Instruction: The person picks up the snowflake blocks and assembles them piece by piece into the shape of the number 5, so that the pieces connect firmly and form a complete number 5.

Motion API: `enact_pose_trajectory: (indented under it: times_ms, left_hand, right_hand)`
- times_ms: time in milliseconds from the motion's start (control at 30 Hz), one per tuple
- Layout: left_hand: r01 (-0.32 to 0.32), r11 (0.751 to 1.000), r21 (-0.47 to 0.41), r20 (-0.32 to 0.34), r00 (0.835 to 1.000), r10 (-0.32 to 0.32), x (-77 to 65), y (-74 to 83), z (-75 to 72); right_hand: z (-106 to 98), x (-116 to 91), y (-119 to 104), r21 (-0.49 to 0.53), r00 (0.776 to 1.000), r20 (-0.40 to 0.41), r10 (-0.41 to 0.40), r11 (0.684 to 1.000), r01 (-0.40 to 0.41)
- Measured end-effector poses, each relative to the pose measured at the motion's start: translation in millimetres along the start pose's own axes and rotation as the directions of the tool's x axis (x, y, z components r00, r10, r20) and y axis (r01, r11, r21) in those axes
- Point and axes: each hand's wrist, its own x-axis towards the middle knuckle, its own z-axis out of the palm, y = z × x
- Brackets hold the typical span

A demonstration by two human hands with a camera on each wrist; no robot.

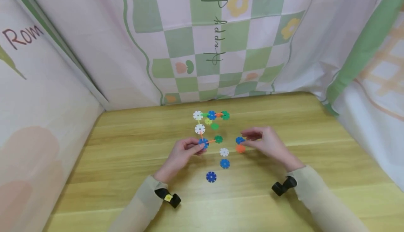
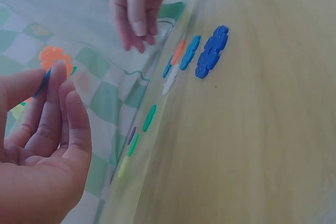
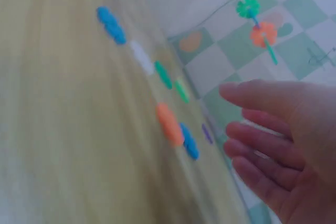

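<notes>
My left hand (image 1: 186,151) pinches a blue slotted disc (image 1: 203,143) between thumb and fingers, at the near end of a chain of interlocked discs. From it the chain runs away through white discs (image 1: 200,129), then turns right to another blue disc (image 1: 211,115) and a green one (image 1: 225,115). In the left wrist view, the held disc (image 2: 43,83) shows edge-on, with an orange disc (image 2: 54,55) behind. With its fingers apart and nothing held, my right hand (image 1: 265,142) hovers beside a loose blue disc (image 1: 240,140) and an orange disc (image 1: 240,148).
Loose discs lie on the wooden table (image 1: 132,176): a white one (image 1: 224,152), a blue one (image 1: 224,164), a dark blue one (image 1: 211,177), a dark green one (image 1: 218,139), a light green one (image 1: 214,126) and a yellow one (image 1: 208,121). A patterned curtain (image 1: 176,42) hangs behind.
</notes>
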Motion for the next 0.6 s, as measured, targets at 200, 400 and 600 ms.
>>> enact_pose_trajectory:
  times_ms: [200, 400, 600]
  left_hand:
    - [-0.005, 1.0, 0.007, -0.002, 1.0, 0.005, 0.5, -0.3, 0.7]
    - [0.003, 1.0, 0.019, 0.002, 1.0, -0.003, 0.8, -0.6, 0.9]
    - [0.002, 1.0, 0.031, 0.003, 1.0, -0.002, -1.2, 0.9, 1.2]
  right_hand:
    - [6.4, 3.3, 15.9, -0.135, 0.999, -0.019, 0.05, 0.99, -0.052]
    - [12.6, 13.3, 13.5, -0.173, 0.996, 0.014, 0.087, 0.981, -0.084]
    - [15.7, 17.0, 9.4, -0.137, 0.988, 0.059, 0.14, 0.982, -0.131]
